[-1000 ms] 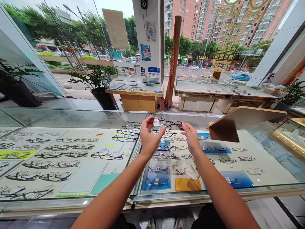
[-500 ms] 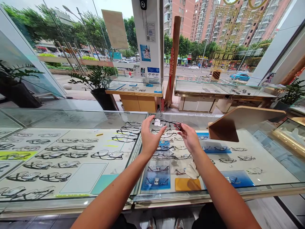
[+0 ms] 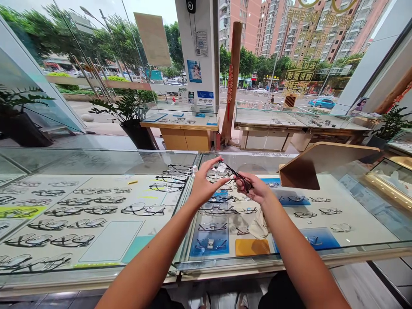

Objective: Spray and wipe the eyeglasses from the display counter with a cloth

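Note:
A pair of dark-framed eyeglasses [image 3: 232,171] with a small white tag is held above the glass counter, its thin parts gathered close together and slanting down to the right. My right hand [image 3: 255,189] is closed round the lower right end. At the tagged end, my left hand [image 3: 206,185] has thumb and forefinger spread apart, one above and one below the frame; whether a fingertip touches it I cannot tell. A small white bottle top [image 3: 195,170] shows just beside the left hand. Under the hands, more eyeglasses [image 3: 220,208] lie in rows.
The glass display counter [image 3: 189,267] spans the front, with many frames inside. A brown board stand [image 3: 317,169] is to the right. An orange cloth [image 3: 252,247] and a pale cloth [image 3: 260,224] lie near the right forearm. A wooden post [image 3: 232,81] rises behind.
The eyeglasses have turned from nearly level and spread wide to a narrow slant down to the right. My right hand has moved slightly lower; the left has shifted right with its fingers apart.

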Demonstrator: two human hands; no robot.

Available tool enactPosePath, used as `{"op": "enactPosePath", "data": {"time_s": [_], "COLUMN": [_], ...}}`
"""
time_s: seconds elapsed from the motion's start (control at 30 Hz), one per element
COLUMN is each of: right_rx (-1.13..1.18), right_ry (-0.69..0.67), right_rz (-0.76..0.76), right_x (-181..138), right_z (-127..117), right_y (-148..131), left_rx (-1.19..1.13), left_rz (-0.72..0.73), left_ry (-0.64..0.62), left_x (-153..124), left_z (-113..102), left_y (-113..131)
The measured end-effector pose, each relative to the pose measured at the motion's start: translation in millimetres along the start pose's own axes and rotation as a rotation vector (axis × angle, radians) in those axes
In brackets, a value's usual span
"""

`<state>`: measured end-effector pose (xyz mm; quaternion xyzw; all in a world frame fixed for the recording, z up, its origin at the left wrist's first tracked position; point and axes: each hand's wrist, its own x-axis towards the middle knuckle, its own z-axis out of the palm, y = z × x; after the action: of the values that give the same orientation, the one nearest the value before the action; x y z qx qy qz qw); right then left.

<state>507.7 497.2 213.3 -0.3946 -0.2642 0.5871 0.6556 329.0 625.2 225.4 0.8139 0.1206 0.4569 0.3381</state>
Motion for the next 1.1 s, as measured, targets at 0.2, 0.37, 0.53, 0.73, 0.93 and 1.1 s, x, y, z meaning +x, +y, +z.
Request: {"op": "enactPosePath", "data": {"time_s": [0.2, 0.37, 0.53, 0.73, 0.93, 1.1], "right_rx": [-0.012, -0.105, -0.241, -0.386, -0.474, -0.363], "right_ry": [-0.074, -0.03, 0.143, 0.179, 0.159, 0.259], "right_rz": [-0.011, -0.09, -0.276, -0.377, -0.385, -0.442], "right_x": [-1, 1, 5, 6, 5, 10], "right_z": [-1, 3, 7, 10, 14, -5], "right_y": [5, 7, 9, 13, 15, 11], "left_rx": [0.04, 0.076, -0.078, -0.328, -0.395, -0.325], "left_rz": [0.044, 0.028, -0.283, -0.463, -0.496, -0.433], "left_ry": [-0.089, 0.004, 0.056, -0.122, -0.065, -0.087], "left_x": [0, -2, -4, -5, -3, 5], "left_z": [-2, 2, 9, 15, 14, -4], "left_y": [-2, -4, -3, -3, -3, 10]}}
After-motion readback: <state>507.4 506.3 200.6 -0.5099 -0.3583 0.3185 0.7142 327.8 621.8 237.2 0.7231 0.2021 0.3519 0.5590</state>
